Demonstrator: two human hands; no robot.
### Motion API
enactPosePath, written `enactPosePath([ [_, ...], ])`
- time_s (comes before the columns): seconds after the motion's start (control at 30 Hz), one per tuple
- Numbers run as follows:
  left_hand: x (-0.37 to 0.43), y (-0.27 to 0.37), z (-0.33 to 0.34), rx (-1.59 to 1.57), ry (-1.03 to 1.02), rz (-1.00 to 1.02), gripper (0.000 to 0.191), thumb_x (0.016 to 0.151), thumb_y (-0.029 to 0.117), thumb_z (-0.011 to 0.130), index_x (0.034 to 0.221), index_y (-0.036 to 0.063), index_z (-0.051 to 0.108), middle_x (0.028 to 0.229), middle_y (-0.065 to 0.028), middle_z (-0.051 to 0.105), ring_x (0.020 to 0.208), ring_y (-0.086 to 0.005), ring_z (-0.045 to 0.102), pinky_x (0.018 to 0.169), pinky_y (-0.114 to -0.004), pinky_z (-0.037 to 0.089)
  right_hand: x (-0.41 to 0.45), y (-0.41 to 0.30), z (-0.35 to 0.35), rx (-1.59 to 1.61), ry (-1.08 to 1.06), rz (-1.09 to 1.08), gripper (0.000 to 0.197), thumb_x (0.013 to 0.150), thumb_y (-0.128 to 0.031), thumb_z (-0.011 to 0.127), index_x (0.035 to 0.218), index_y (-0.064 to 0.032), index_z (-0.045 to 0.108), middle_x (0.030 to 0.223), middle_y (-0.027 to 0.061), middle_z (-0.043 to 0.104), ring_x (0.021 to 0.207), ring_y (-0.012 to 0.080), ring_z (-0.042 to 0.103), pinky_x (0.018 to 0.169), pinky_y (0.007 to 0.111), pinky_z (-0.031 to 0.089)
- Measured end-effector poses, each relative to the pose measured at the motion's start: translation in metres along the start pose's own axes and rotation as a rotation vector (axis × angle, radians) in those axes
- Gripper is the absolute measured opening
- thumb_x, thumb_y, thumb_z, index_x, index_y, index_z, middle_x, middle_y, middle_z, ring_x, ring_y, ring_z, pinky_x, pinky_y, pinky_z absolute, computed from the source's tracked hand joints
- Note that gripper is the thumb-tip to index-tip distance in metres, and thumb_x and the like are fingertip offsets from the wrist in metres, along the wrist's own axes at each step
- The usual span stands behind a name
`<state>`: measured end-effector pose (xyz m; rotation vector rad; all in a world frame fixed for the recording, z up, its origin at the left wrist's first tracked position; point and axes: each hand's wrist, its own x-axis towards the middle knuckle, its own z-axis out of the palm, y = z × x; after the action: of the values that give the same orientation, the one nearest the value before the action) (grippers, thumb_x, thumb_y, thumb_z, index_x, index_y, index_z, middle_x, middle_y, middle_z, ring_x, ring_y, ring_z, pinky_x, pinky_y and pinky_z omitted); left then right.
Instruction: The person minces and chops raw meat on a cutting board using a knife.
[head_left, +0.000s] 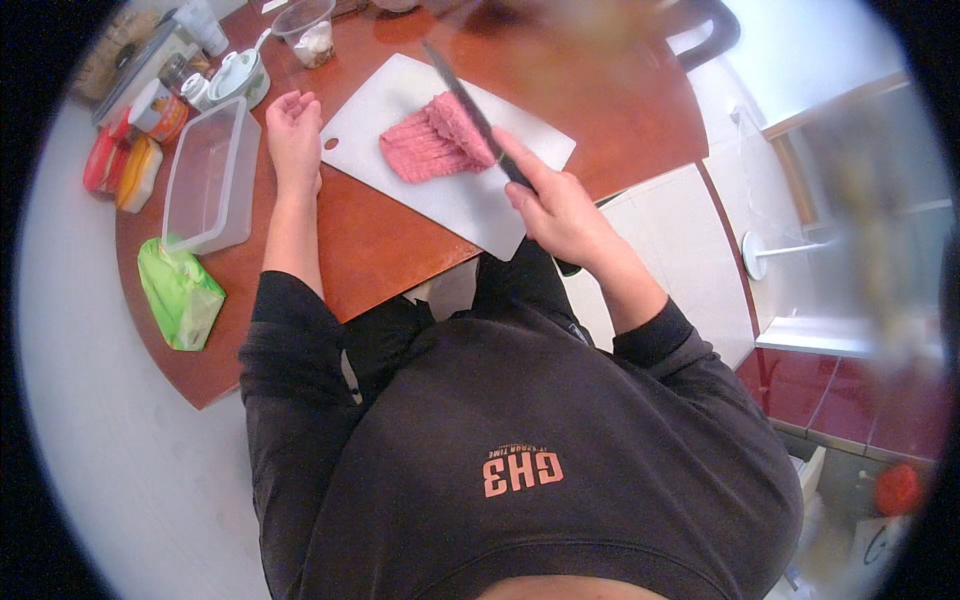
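Observation:
My right hand (559, 202) grips the black handle of a kitchen knife (461, 94). Its dark blade runs along the right side of a mound of pink minced meat (431, 141). The meat is flattened and ridged on its left part and piled higher against the blade. Under it lies a white cutting board (465, 214), whose near corner juts past the table edge. Left of the board, my left hand (294, 139) rests near the board's hole with fingers loosely curled and nothing visible in them.
On the brown table (397, 232), a clear plastic container (210, 176) stands left of my forearm, by a green soft pack (180, 296). Behind are a lidded bowl (240, 79), several jars and packages, and a clear plastic cup (306, 34) with white contents. A chair (709, 37) is at the far right.

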<state>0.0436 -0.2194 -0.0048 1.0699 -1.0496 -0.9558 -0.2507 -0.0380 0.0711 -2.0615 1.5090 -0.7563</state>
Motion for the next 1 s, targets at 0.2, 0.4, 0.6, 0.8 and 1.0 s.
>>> enactPosePath([
  [0.2, -0.015, 0.000, 0.001, -0.002, -0.018, 0.020, 0.038, 0.098, 0.010, 0.063, 0.130, 0.0009, 0.045, 0.129, -0.0135, 0.057, 0.111, -0.0169, 0.057, 0.094, -0.029, 0.050, 0.007, -0.024, -0.017, 0.376, -0.109, 0.250, 0.066, 0.097, -0.006, 0.049, 0.159, -0.0177, 0.030, 0.088, 0.0078, 0.063, 0.066, 0.0130, 0.056, 0.066, 0.030, 0.052],
  [0.4, -0.013, -0.002, -0.004, 0.093, -0.046, -0.060, 0.037, 0.095, 0.011, 0.065, 0.128, 0.0034, 0.049, 0.123, -0.0100, 0.060, 0.105, -0.0161, 0.062, 0.071, -0.030, 0.059, 0.025, 0.011, 0.010, 0.181, -0.142, 0.145, 0.062, 0.101, -0.007, 0.048, 0.159, -0.0220, 0.034, 0.080, 0.0021, 0.053, 0.058, 0.0080, 0.052, 0.055, 0.025, 0.046],
  [0.6, -0.022, 0.006, -0.001, 0.188, -0.123, -0.009, 0.034, 0.095, 0.012, 0.063, 0.127, 0.0031, 0.051, 0.123, -0.0105, 0.062, 0.105, -0.0165, 0.062, 0.074, -0.031, 0.057, 0.033, -0.009, -0.010, 0.312, -0.176, 0.293, 0.060, 0.100, -0.011, 0.050, 0.157, -0.0197, 0.036, 0.095, 0.0110, 0.065, 0.063, 0.0147, 0.060, 0.061, 0.034, 0.053],
  [0.8, -0.017, 0.001, -0.011, 0.234, -0.109, 0.025, 0.033, 0.095, 0.012, 0.063, 0.124, 0.0014, 0.053, 0.119, -0.0105, 0.064, 0.105, -0.0162, 0.063, 0.067, -0.029, 0.058, 0.027, -0.027, -0.016, 0.217, -0.145, 0.197, 0.059, 0.098, -0.009, 0.050, 0.155, -0.0175, 0.037, 0.122, 0.0254, 0.067, 0.080, 0.0317, 0.069, 0.081, 0.038, 0.055],
  [1.0, -0.013, 0.008, -0.021, 0.264, -0.149, -0.108, 0.034, 0.094, 0.010, 0.064, 0.125, 0.0019, 0.054, 0.118, -0.0098, 0.064, 0.106, -0.0174, 0.062, 0.085, -0.031, 0.054, 0.037, -0.018, -0.018, 0.118, -0.237, 0.192, 0.058, 0.097, -0.012, 0.051, 0.154, -0.0146, 0.039, 0.128, 0.0299, 0.062, 0.117, 0.0450, 0.061, 0.103, 0.042, 0.046],
])
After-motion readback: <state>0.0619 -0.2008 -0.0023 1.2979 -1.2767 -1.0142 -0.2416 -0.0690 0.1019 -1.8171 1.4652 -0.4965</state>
